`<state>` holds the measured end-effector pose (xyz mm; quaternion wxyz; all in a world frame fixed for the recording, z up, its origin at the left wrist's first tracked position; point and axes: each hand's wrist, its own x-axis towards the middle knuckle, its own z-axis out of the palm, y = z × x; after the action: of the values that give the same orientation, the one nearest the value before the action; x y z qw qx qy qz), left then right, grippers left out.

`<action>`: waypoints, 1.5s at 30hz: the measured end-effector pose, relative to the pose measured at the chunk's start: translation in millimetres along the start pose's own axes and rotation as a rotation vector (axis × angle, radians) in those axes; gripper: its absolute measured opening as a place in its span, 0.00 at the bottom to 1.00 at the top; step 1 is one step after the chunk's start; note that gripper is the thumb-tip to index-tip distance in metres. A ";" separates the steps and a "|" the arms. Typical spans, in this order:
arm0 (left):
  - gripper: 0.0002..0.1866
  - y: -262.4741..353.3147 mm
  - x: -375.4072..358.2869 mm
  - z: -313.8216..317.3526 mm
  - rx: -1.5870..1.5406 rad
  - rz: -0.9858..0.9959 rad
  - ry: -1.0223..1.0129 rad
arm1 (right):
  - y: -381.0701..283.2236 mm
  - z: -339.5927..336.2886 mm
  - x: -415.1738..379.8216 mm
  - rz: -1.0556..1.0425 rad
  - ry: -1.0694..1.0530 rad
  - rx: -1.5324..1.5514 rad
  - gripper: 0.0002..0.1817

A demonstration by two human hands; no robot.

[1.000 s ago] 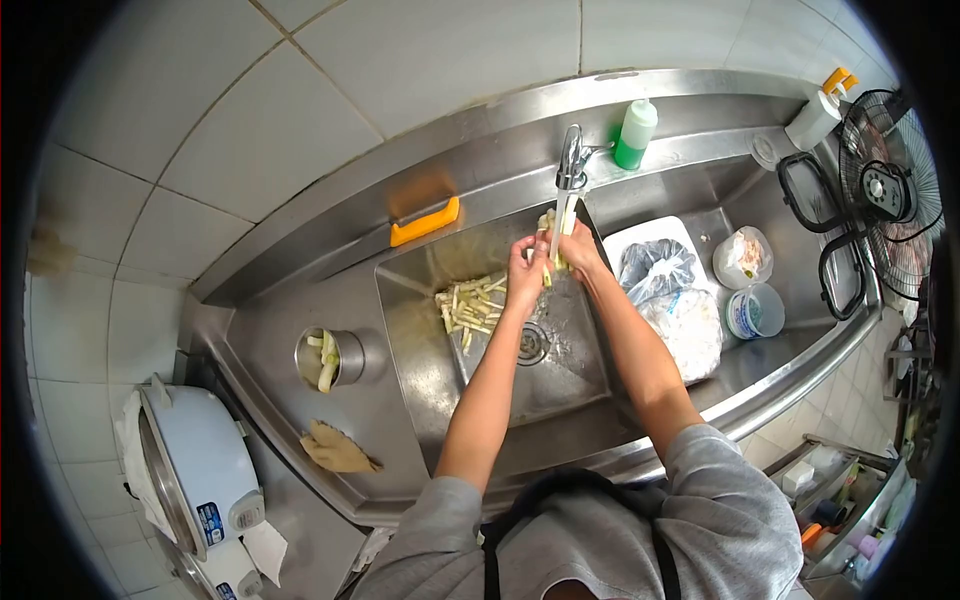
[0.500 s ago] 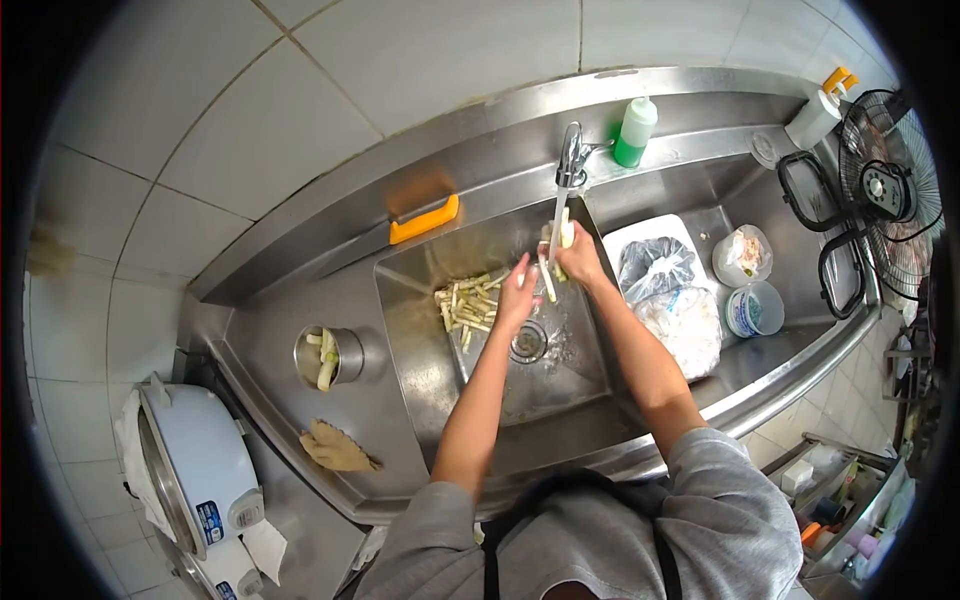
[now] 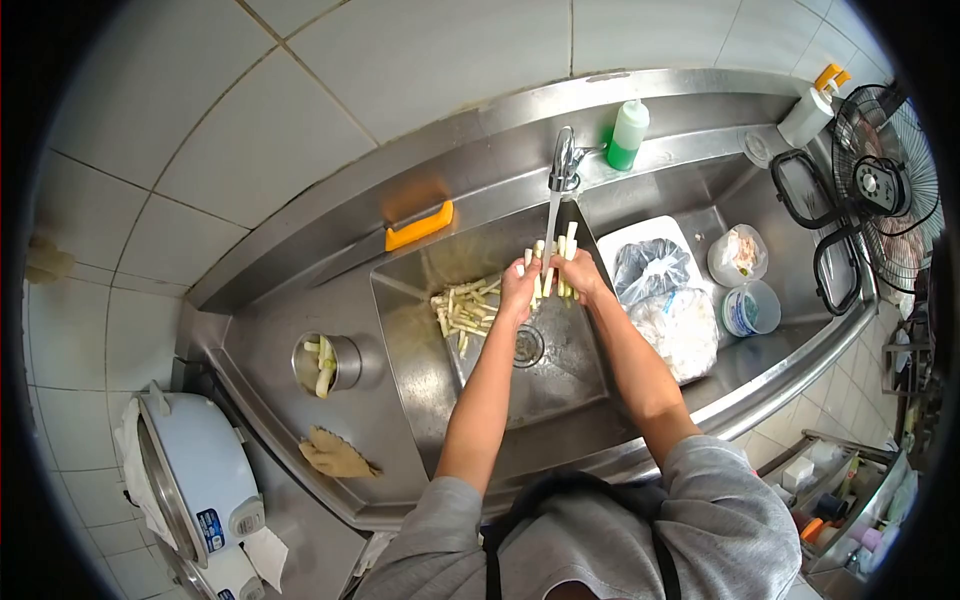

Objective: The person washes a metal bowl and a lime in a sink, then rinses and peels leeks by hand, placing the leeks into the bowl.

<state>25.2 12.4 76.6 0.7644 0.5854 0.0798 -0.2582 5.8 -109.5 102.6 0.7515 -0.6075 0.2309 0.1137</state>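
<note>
Under the running tap, my right hand is closed around several pale green-white stalks that look like lemongrass. My left hand is beside it, fingers curled round a few more such stalks. Water falls between the two hands. A pile of cut stalks lies at the left side of the sink basin, left of my left hand. Below my hands the drain shows in the basin floor.
On the left ledge are a metal container with thicker stalks and a tan glove. An orange-handled tool rests at the back. A green soap bottle stands by the tap. The right basin holds a white tray, bags and tubs.
My hands have come closer together under the water. The left hand, earlier apart with its fingers looser, now grips stalks, and the right hand's stalks point more upright.
</note>
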 end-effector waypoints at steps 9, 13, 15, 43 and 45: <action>0.13 -2.4 -7.6 0.4 0.360 0.025 -0.007 | 33.3 -4.4 24.4 -0.027 0.093 -0.042 0.09; 0.14 -7.7 -15.4 -5.4 0.459 0.033 0.028 | 28.8 -0.5 28.8 -0.059 0.328 -0.113 0.05; 0.13 -4.0 -20.3 -8.3 0.357 0.000 0.051 | 47.2 -5.5 45.1 -0.132 0.259 -0.110 0.06; 0.10 -4.2 -4.0 -26.3 0.816 0.203 -0.032 | 23.1 8.1 14.8 -0.482 0.165 -0.541 0.12; 0.11 -1.9 -7.3 -25.4 0.683 0.145 -0.031 | 25.7 7.4 15.9 -0.545 0.205 -0.588 0.12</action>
<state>22.6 38.0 70.4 0.5421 0.8074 -0.0645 -0.2237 9.5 -98.1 74.0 0.5215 -0.8434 0.0930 -0.0893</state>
